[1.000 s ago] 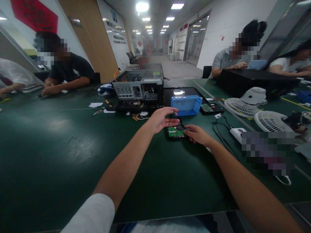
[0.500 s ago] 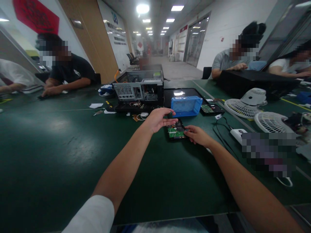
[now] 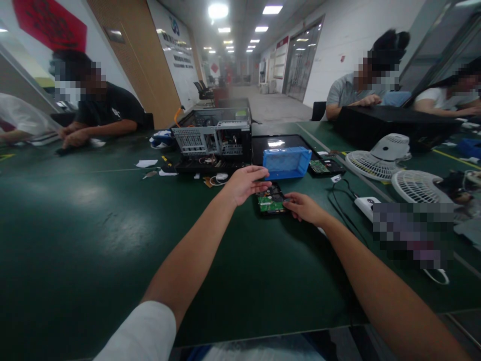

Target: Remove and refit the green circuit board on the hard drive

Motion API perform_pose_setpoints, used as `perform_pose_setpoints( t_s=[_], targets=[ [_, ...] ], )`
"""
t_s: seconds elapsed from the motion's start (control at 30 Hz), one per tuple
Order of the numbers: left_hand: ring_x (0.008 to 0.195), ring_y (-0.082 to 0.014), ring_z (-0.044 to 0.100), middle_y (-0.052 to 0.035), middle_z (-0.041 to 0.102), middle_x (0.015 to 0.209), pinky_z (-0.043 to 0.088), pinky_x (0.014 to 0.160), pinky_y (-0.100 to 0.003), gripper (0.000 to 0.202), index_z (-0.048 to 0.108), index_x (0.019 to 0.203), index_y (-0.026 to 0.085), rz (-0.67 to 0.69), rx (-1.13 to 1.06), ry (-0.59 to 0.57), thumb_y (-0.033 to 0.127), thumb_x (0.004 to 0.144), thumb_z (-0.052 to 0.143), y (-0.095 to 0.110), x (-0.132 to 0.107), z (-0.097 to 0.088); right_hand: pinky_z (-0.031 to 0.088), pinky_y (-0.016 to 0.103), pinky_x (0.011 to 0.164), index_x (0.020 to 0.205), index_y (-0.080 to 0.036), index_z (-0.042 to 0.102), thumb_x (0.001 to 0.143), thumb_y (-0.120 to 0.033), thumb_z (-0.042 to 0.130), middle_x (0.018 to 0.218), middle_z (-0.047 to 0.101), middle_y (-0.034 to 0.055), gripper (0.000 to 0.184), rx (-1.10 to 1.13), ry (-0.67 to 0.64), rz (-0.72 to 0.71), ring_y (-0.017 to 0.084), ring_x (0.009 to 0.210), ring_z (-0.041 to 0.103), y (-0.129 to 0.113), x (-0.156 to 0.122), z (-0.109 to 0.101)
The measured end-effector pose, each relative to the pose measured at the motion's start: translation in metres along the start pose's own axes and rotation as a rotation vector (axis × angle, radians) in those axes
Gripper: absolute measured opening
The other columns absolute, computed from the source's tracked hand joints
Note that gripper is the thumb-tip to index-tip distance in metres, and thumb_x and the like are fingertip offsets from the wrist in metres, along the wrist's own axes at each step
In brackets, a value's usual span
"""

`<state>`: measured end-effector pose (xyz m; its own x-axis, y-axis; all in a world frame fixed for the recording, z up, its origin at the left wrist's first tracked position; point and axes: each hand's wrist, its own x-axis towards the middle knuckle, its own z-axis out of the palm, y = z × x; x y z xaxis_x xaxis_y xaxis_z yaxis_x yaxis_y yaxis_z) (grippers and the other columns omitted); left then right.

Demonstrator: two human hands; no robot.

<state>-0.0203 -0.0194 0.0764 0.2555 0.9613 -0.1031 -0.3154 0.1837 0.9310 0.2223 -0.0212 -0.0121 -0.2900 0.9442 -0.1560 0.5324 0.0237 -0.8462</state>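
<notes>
1. The person's right hand [image 3: 303, 206] has its fingers and thumb clamped on the right edge of a flat black unit [image 3: 277, 192].
2. That unit lies on the green table [image 3: 225, 291], straight ahead of the person and between the two hands; a green circuit board [image 3: 270, 204] covers its nearer part.
3. The left hand [image 3: 246, 185] is at the far left corner of the unit, fingers pointing right. A gap shows between its upper and lower fingers; whether they pinch something small, or touch the unit, is too blurred to tell.
4. Just beyond the unit stands a blue plastic box [image 3: 287, 174], with a black flat panel [image 3: 276, 143] lying behind it.
5. To the left of the box sits an uncovered computer case [image 3: 212, 140], its metal frame facing the person.
6. To the right of the box lies a second black unit [image 3: 327, 167], also with green circuitry.
7. Farther right are two white fan parts [image 3: 378, 158] with grilles, and nearer the person a white power strip [image 3: 367, 204] with a dark cable [image 3: 347, 220].
8. Co-workers sit at both sides of the table, one in a black shirt [image 3: 112, 105] at the left.
</notes>
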Motion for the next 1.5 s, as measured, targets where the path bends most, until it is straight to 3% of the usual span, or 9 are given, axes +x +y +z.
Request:
perform_pose_setpoints(
  t_s=[0.33, 0.53, 0.73, 1.17, 1.5],
  targets=[
    [0.074, -0.0140, 0.070, -0.0115, 0.068, 0.118, 0.051, 0.059, -0.023, 0.027, 0.073, 0.112, 0.019, 0.008, 0.085, -0.049, 0.031, 0.088, 0.073, -0.0041, 0.0024, -0.0047, 0.040, 0.018, 0.040, 0.131, -0.015, 0.057, 0.097, -0.032, 0.059, 0.059, 0.056, -0.0048, 0.038, -0.009, -0.013, -0.004, 0.009, 0.045, 0.049, -0.0006, 0.0002, -0.0014],
    [0.081, -0.0206, 0.073, -0.0110, 0.069, 0.111, 0.056, 0.065, -0.029, 0.029, 0.067, 0.115, 0.021, -0.010, 0.035, -0.109, 0.034, 0.090, 0.070, -0.0046, 0.0033, -0.0074, 0.040, 0.018, 0.040, 0.131, -0.016, 0.056, 0.096, -0.033, 0.060, 0.062, 0.058, -0.0043, 0.039, -0.001, 0.009, -0.002, 0.010, 0.046, 0.050, 0.0024, 0.0006, 0.0001],
    [0.083, -0.0238, 0.075, -0.0119, 0.071, 0.108, 0.058, 0.069, -0.033, 0.022, 0.057, 0.105, 0.020, -0.009, -0.020, -0.045, 0.028, 0.088, 0.069, -0.0025, 0.0033, -0.0065, 0.039, 0.018, 0.040, 0.129, -0.016, 0.057, 0.096, -0.031, 0.059, 0.061, 0.057, -0.0046, 0.037, 0.005, 0.008, -0.011, 0.009, 0.045, 0.049, 0.0037, 0.0020, 0.0004],
    [0.077, -0.0180, 0.072, -0.0127, 0.070, 0.105, 0.056, 0.064, -0.026, 0.014, 0.069, 0.101, 0.013, 0.010, -0.018, 0.036, 0.022, 0.091, 0.064, -0.0004, 0.0040, -0.0034, 0.038, 0.018, 0.039, 0.131, -0.016, 0.056, 0.096, -0.034, 0.059, 0.059, 0.056, -0.0047, 0.039, -0.007, 0.007, 0.007, 0.009, 0.044, 0.048, 0.0011, 0.0007, 0.0010],
    [0.082, -0.0213, 0.075, -0.0084, 0.069, 0.103, 0.060, 0.071, -0.031, 0.016, 0.061, 0.106, 0.019, 0.046, -0.037, 0.011, 0.016, 0.090, 0.065, -0.0002, 0.0039, -0.0032, 0.040, 0.019, 0.040, 0.130, -0.016, 0.056, 0.097, -0.032, 0.058, 0.059, 0.057, -0.0045, 0.037, -0.016, -0.002, 0.014, 0.010, 0.044, 0.049, -0.0020, -0.0003, -0.0006]
  ],
)
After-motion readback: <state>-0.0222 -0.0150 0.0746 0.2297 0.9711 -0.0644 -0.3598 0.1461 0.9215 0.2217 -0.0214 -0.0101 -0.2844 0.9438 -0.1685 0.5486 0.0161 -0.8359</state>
